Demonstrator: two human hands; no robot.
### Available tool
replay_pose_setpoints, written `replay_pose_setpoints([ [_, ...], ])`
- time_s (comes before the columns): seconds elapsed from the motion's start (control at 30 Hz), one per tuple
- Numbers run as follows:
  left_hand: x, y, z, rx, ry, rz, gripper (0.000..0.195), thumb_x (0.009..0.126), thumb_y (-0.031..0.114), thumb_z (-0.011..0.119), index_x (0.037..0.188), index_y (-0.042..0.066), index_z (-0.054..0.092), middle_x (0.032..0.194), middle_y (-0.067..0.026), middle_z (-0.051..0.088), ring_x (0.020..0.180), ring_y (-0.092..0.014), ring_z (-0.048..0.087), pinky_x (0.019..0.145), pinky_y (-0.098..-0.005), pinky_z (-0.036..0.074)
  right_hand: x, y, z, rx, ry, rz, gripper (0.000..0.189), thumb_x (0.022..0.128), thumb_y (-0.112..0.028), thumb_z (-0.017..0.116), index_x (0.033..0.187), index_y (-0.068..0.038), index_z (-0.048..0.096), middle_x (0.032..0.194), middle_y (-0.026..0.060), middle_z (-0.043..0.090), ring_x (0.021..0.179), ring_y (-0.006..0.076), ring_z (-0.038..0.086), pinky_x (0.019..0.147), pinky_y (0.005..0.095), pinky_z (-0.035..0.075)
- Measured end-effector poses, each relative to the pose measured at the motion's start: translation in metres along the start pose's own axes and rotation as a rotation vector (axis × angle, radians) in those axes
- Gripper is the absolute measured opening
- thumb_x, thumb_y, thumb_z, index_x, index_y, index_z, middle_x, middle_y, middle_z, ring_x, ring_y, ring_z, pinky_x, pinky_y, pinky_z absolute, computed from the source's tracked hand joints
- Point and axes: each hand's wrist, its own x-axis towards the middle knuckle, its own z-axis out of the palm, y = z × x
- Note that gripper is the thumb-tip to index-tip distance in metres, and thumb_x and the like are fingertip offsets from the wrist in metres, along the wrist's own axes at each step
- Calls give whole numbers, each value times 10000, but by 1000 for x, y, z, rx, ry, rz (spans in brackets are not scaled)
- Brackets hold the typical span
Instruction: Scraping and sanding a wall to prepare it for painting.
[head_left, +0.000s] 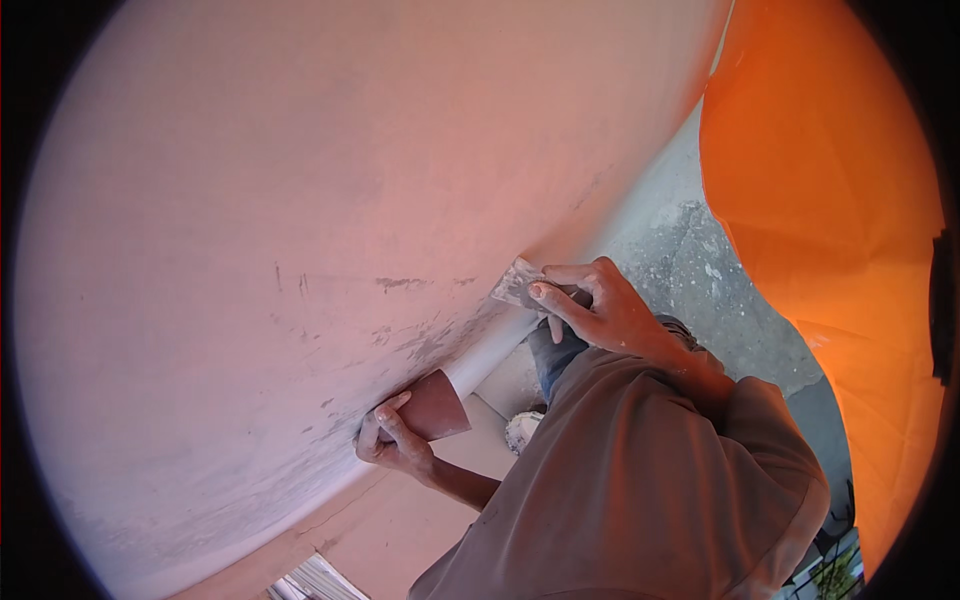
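Note:
My right hand (600, 304) grips a putty knife (519, 282) with a broad blade caked in pale compound; the blade's edge is at the wall. Lower and to the left, my left hand (394, 436) pinches a sheet of reddish-brown sandpaper (435, 406) between thumb and fingers, close to the wall surface. The pinkish plastered wall (300, 187) has dark scuffs and patches between and around both hands. Both hands are dusted with white.
An orange sheet (825, 187) hangs along the right side. Below lies a grey concrete floor (697, 285) with pale splatters. A round white-rimmed container (523, 431) stands partly hidden beside my body. Stacked pale strips (319, 579) lie at the bottom left.

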Motion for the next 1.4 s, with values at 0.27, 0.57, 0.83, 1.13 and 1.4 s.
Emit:
replay_pose_setpoints([
  [0.27,1,-1,-1,57,19,1,435,993,361,657,753,20,780,502,35,554,483,-41,272,541,-259,268,-7,6,18,624,-140,282,354,1064,-287,552,905,9,665,611,48,588,462,44,497,435,227,367],
  [0.57,-2,-4,-3,42,-16,-7,476,1024,351,625,743,-16,735,656,-18,678,559,-50,342,559,-277,238,1,7,16,246,21,22,290,1060,-197,547,920,32,657,605,41,581,509,33,432,480,251,373],
  [0.83,-3,0,0,30,-13,-29,485,1029,351,620,739,-26,719,675,-53,694,596,-76,463,616,-269,344,10,8,-1,-169,137,-195,265,958,-180,662,1083,48,716,845,257,683,620,358,614,629,359,498],
  [1.13,-5,5,5,7,49,-89,493,1030,348,620,719,-24,709,676,-71,699,614,-95,502,635,-283,371,9,25,20,-48,218,-306,221,988,-149,645,1020,58,717,724,125,691,624,100,584,602,287,492],
  [1.4,-3,4,5,50,34,-91,511,1030,356,613,695,-20,699,662,-53,685,621,-93,479,638,-292,353,3,22,32,550,-27,151,254,1066,-184,556,916,1,644,620,-37,507,540,4,405,461,202,308],
])
